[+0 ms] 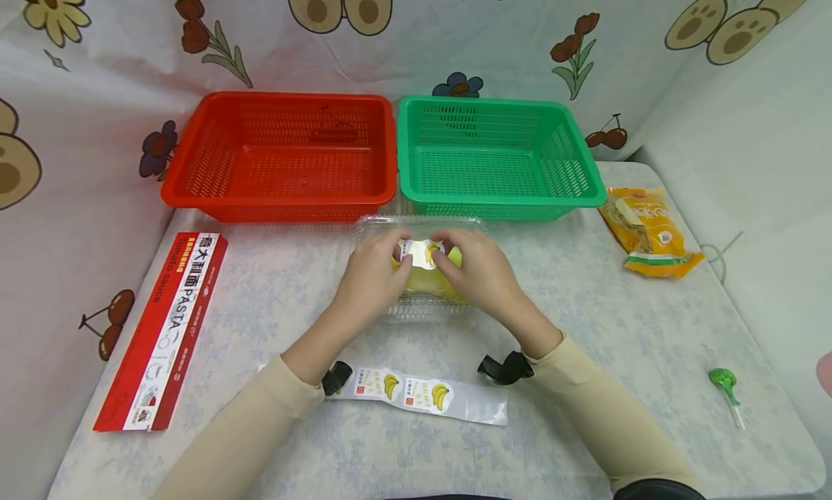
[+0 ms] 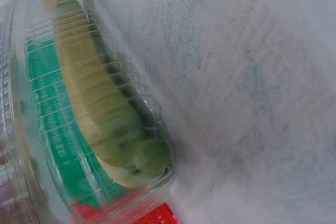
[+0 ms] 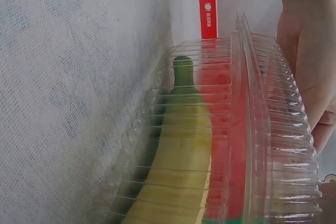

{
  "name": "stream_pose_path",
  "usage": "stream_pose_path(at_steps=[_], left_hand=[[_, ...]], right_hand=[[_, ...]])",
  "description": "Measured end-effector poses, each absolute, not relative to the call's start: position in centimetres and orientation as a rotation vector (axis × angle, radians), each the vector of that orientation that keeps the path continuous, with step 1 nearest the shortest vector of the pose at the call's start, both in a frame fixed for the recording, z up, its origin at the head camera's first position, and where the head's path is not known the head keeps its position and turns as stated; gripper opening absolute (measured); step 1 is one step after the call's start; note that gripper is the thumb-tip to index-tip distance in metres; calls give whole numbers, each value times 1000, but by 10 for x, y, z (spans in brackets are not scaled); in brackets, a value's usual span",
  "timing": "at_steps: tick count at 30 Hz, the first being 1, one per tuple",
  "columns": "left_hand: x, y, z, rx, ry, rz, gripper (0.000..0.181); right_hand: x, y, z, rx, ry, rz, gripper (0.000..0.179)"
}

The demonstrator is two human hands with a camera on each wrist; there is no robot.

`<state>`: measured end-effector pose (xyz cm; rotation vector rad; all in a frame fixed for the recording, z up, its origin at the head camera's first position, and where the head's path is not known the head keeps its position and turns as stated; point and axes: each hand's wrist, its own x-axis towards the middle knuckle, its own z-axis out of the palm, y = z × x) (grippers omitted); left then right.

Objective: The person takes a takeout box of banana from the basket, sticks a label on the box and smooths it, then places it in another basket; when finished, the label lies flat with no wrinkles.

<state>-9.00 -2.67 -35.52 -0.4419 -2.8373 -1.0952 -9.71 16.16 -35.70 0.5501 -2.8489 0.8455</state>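
Banana label (image 1: 419, 256): positioned over the top of the clear container (image 1: 422, 311); from where I stand, full adhesion cannot be confirmed. Probable faults: unequal pull between hands could skew or wrinkle the label; excess pressure could flex the container's thin plastic. Left hand (image 1: 375, 270) and right hand (image 1: 479, 270), above the container's opposite sides, are nearly closed, thumbs and curled fingers pinching the label's ends.
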Motion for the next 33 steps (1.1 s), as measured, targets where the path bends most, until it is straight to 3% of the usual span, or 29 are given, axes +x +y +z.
stream_pose_path(at_steps=[33], left_hand=[[-95,-22,-360,-426,-2853,-1027,31]], right_hand=[[-99,160,-363,546,-2822,736,20]])
